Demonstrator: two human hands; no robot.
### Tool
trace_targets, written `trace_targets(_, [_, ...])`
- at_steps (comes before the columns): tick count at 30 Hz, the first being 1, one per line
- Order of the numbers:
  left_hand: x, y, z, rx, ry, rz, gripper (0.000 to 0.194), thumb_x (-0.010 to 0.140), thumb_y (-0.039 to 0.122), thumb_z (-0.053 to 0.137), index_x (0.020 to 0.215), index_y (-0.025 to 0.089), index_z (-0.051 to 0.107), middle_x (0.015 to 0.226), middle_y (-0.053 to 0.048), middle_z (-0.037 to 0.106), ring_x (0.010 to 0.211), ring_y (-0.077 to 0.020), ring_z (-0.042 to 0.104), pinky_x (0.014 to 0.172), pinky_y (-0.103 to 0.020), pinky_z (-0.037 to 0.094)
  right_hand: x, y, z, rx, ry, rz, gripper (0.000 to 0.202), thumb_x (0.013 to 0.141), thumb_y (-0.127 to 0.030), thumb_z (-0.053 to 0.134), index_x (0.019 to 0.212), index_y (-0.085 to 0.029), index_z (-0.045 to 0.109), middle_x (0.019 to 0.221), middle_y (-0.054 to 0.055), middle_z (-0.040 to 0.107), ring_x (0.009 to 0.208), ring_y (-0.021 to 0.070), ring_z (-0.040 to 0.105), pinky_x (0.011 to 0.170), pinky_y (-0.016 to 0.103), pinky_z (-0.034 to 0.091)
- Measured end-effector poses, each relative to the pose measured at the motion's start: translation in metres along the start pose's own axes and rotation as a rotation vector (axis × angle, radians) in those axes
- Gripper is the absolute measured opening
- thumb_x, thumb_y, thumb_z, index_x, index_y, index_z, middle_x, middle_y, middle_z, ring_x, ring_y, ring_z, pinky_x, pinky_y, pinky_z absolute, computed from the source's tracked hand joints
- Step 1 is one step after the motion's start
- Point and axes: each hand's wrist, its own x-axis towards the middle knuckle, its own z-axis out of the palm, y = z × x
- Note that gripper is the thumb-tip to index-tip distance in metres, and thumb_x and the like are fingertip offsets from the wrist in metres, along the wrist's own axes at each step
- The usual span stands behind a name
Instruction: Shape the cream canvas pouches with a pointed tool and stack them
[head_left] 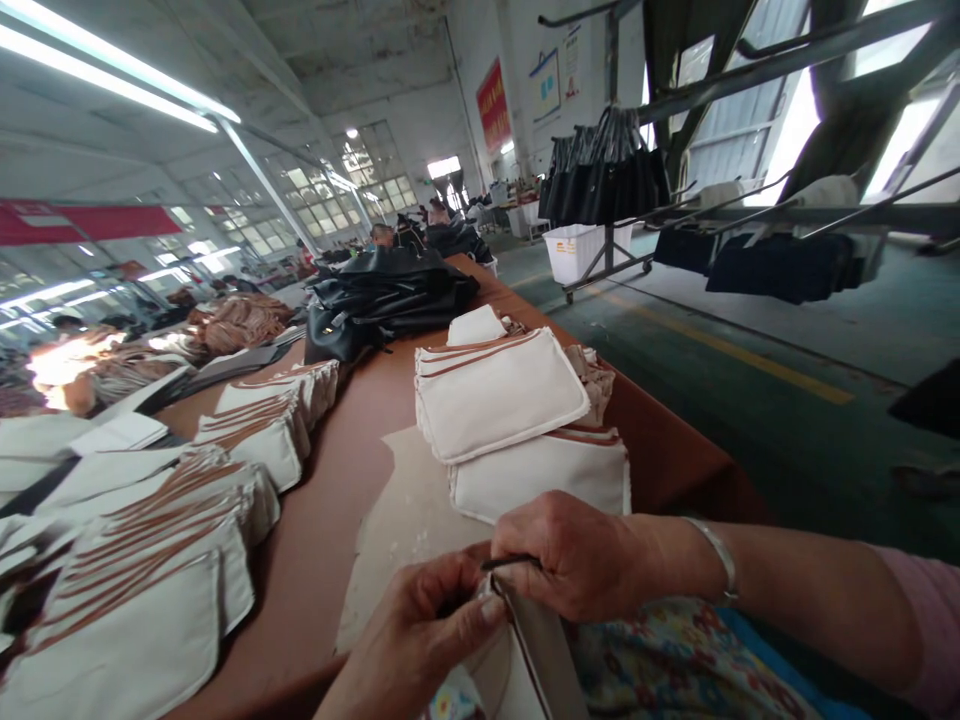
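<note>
Brown table, cream piece in left grip, dark strip in right grip

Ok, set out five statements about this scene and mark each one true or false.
1. The left hand and right hand are both at one pale piece. True.
2. The bracelet is on the left arm. False: it is on the right.
3. Black bags hang from the rack. True.
4. The stack of pale pieces just ahead of the hands lies on the floor. False: it lies on the brown table.
5. The black pile is nearer the hands than that stack. False: it is farther away.
</note>
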Motion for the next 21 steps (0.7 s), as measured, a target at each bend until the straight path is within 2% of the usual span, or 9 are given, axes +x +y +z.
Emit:
trace_targets(3, [-0.001,-0.002,0.005,0.009,0.042,-0.001,0.035,0.074,0.047,0.077,0.07,0.013,0.068,0.069,-0.001,0.058,0.067,-0.0143,0.048,0.062,-0.022,0.038,-0.002,0.001,0.002,-0.184,-0.052,-0.137,0.02,0.089,-0.027,0.046,0.088,-0.012,0.059,0.083,0.011,0.066,0.072,0.0201,0.059,0.065,0.03,0.042])
trace_targets(5, [-0.002,-0.005,0.008,-0.016,0.071,0.02,0.034,0.075,0.045,0.077,0.071,0.012,0.069,0.071,-0.002,0.06,0.068,-0.0148,0.05,0.064,-0.023,0.039,-0.002,0.002,0.002,-0.18,-0.083,-0.146,0.023,0.091,-0.027,0.042,0.089,-0.011,0.059,0.084,0.012,0.066,0.073,0.02,0.059,0.065,0.03,0.042])
trace_targets(8, [-0.004,-0.013,0.012,-0.096,0.049,0.004,0.035,0.074,0.046,0.077,0.076,0.012,0.071,0.077,-0.006,0.065,0.072,-0.0184,0.055,0.068,-0.027,0.043,-0.001,0.002,0.0,0.014,-0.082,0.036,0.025,0.095,-0.028,0.039,0.086,-0.014,0.058,0.077,0.007,0.065,0.068,0.0156,0.057,0.063,0.026,0.041])
trace_targets(10, [-0.004,-0.02,0.012,-0.167,0.041,-0.045,0.038,0.071,0.048,0.078,0.081,0.012,0.073,0.078,-0.007,0.067,0.072,-0.0207,0.058,0.067,-0.029,0.045,-0.002,0.003,-0.003,0.145,-0.019,0.188,0.024,0.095,-0.029,0.04,0.085,-0.014,0.058,0.075,0.005,0.064,0.067,0.0138,0.056,0.063,0.024,0.042])
trace_targets(12, [-0.005,-0.026,0.012,-0.22,0.071,-0.07,0.038,0.069,0.047,0.08,0.084,0.013,0.075,0.08,-0.008,0.067,0.073,-0.022,0.06,0.069,-0.03,0.047,-0.006,0.002,-0.009,0.183,0.103,0.268,0.024,0.094,-0.034,0.045,0.097,-0.014,0.058,0.088,0.007,0.065,0.077,0.016,0.059,0.071,0.026,0.045])
trace_targets(14, [-0.007,-0.03,0.011,-0.247,0.102,-0.067,0.036,0.068,0.045,0.082,0.085,0.013,0.076,0.08,-0.008,0.069,0.075,-0.0224,0.062,0.072,-0.031,0.048,-0.013,-0.002,-0.016,0.148,0.174,0.288,0.037,0.093,-0.041,0.048,0.116,-0.012,0.053,0.105,0.013,0.063,0.091,0.0207,0.059,0.081,0.032,0.046])
trace_targets(17, [-0.008,-0.033,0.011,-0.277,0.127,-0.06,0.032,0.069,0.042,0.082,0.084,0.015,0.076,0.08,-0.008,0.071,0.072,-0.0206,0.063,0.068,-0.028,0.048,-0.025,-0.012,-0.026,0.129,0.071,0.305,0.039,0.096,-0.043,0.04,0.12,-0.013,0.051,0.106,0.014,0.061,0.093,0.0225,0.059,0.086,0.036,0.045])
trace_targets(19, [-0.009,-0.035,0.011,-0.269,0.155,-0.047,0.033,0.067,0.042,0.084,0.085,0.015,0.077,0.08,-0.008,0.072,0.071,-0.0199,0.062,0.064,-0.027,0.048,-0.033,-0.018,-0.026,0.3,-0.084,0.365,0.033,0.098,-0.04,0.037,0.105,-0.014,0.057,0.095,0.01,0.062,0.084,0.0193,0.06,0.082,0.034,0.047])
trace_targets(21, [-0.008,-0.039,0.011,-0.231,0.193,-0.032,0.034,0.065,0.042,0.085,0.085,0.016,0.077,0.082,-0.008,0.072,0.071,-0.0203,0.063,0.062,-0.026,0.049,-0.038,-0.02,-0.02,0.557,-0.251,0.455,0.036,0.099,-0.041,0.032,0.092,-0.015,0.057,0.077,0.005,0.061,0.064,0.0148,0.06,0.066,0.028,0.05])
